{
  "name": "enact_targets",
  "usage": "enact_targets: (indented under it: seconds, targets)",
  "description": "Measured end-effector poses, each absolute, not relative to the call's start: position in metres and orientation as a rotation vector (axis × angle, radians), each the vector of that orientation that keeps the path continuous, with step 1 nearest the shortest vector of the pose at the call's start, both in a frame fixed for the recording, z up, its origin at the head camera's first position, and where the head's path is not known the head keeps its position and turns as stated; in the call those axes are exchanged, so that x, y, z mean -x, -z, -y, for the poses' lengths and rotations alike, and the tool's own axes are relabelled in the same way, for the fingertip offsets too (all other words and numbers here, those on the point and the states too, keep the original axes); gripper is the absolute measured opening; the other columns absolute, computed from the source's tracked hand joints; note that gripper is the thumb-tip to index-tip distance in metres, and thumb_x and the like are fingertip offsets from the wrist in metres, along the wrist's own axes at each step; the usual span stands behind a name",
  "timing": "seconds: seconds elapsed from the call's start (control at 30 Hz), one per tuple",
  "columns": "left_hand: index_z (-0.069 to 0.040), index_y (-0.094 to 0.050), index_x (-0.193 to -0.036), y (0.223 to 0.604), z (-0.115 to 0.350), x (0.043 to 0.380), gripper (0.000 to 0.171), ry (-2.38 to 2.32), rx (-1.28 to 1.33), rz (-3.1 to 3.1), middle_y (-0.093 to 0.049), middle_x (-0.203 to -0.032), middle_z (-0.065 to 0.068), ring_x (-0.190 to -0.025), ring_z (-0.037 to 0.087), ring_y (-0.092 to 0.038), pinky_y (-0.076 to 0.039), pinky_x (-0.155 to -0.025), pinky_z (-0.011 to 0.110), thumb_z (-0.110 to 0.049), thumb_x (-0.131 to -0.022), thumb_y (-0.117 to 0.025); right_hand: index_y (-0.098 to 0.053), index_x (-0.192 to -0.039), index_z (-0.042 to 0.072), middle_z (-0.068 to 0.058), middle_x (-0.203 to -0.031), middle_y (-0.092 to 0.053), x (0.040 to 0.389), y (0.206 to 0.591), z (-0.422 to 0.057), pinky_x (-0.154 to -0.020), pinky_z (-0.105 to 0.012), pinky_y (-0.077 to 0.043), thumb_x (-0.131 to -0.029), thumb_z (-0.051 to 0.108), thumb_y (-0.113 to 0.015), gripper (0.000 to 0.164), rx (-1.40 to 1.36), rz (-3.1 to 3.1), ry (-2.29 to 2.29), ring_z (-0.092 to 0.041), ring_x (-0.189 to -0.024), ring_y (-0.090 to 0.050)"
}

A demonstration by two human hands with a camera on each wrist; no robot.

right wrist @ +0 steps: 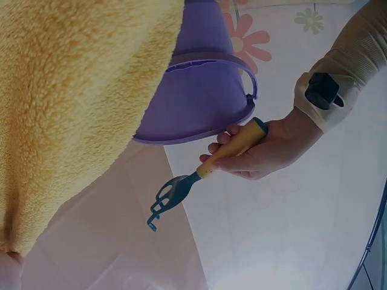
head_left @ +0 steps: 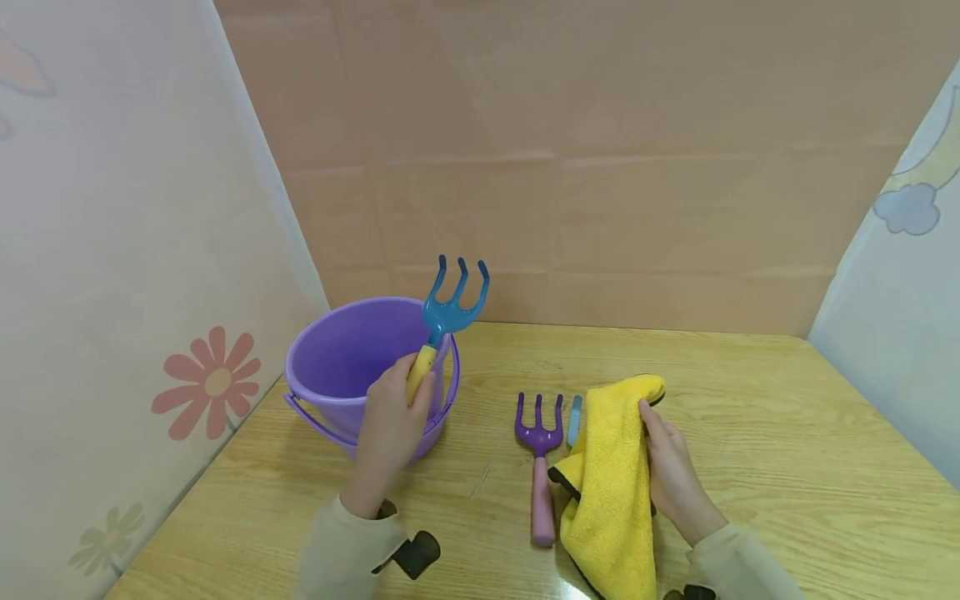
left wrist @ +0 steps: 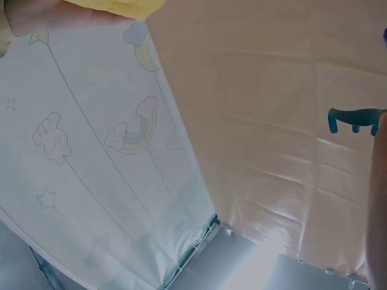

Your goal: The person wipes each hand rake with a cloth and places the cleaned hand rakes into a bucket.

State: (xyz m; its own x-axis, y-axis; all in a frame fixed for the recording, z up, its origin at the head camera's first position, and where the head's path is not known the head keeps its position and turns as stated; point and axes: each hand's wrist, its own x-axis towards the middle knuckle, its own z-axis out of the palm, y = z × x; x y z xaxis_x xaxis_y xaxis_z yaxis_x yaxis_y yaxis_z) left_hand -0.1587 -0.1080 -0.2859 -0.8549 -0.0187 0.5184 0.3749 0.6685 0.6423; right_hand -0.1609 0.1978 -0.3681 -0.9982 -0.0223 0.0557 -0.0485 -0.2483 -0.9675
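My left hand grips the yellow handle of a small toy hand rake, its blue three-pronged head pointing up beside the purple bucket. The right wrist view shows the fingers wrapped around that handle. In my right hand is a fluffy yellow cloth with dark edging, pinched near its upper right edge and hanging down. Left of the cloth, a purple rake with a pink handle lies on the table. A light blue piece is partly hidden by the cloth.
The bucket stands at the table's left, its handle lowered around the side. A wood-grain table spreads to the right. Behind it hangs a tan sheet, with patterned white panels at both sides.
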Motion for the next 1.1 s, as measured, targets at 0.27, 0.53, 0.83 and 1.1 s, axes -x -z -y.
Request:
enact_targets:
  seconds: [0.27, 0.53, 0.83, 1.1]
  targets:
    - [0.010, -0.058, -0.109, 0.274, 0.125, 0.162, 0.025, 1.022, 0.189, 2.367, -0.060, -0.083, 0.017, -0.068, 0.027, -0.052, -0.041, -0.059, 0.034, -0.006, -0.089, -0.056, -0.059, -0.089, 0.019, 0.009, -0.089, -0.057, 0.160, 0.369, -0.198, -0.075, -0.022, -0.047, -0.098, 0.039, -0.036, 0.032, -0.073, 1.924, -2.469, -0.004, -0.083, -0.055]
    - [0.005, -0.060, -0.113, 0.263, 0.141, 0.158, 0.032, 0.796, 0.039, 2.529, -0.064, -0.091, 0.019, -0.074, 0.030, -0.058, -0.046, -0.060, 0.041, -0.012, -0.086, -0.061, -0.056, -0.093, 0.018, 0.009, -0.090, -0.056, 0.159, 0.369, -0.198, -0.076, -0.022, -0.046, -0.097, 0.042, -0.036, 0.031, -0.038, 1.944, -2.468, -0.004, -0.084, -0.054]
    - [0.003, -0.068, -0.091, 0.254, 0.152, 0.153, 0.014, 0.737, 0.029, 2.589, -0.061, -0.073, 0.013, -0.064, 0.027, -0.053, -0.042, -0.056, 0.034, -0.005, -0.080, -0.066, -0.055, -0.095, 0.017, 0.009, -0.091, -0.056, 0.159, 0.369, -0.199, -0.076, -0.022, -0.046, -0.097, 0.043, -0.036, 0.032, -0.023, 1.945, -2.469, -0.003, -0.085, -0.054]
    - [-0.005, -0.050, -0.056, 0.247, 0.154, 0.152, 0.022, 0.715, 0.080, 2.608, -0.038, -0.053, 0.001, -0.052, 0.020, -0.041, -0.031, -0.049, 0.028, 0.002, -0.074, -0.060, -0.056, -0.092, 0.017, 0.008, -0.091, -0.057, 0.160, 0.371, -0.200, -0.075, -0.023, -0.047, -0.098, 0.041, -0.034, 0.033, -0.086, 1.934, -2.475, -0.005, -0.084, -0.055]
